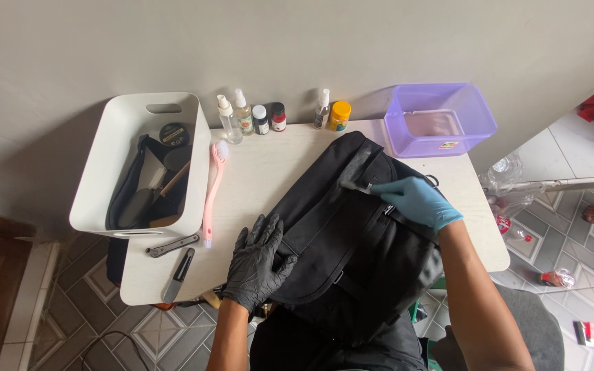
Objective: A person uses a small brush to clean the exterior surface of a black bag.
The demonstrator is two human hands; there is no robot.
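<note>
A black backpack (352, 240) lies on the near right part of the white counter (256, 178). The left hand (259, 264), in a black glove, lies flat with fingers spread on the bag's left edge. The right hand (417, 200), in a blue glove, pinches a small brush (357, 185) against the bag's far end. A white bin (101, 172) and a pink brush (213, 189) sit to the left.

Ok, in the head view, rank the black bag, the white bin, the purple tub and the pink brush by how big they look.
1. Black bag, though it lies nearest the camera.
2. White bin.
3. Purple tub.
4. Pink brush, clearly the smallest.
</note>
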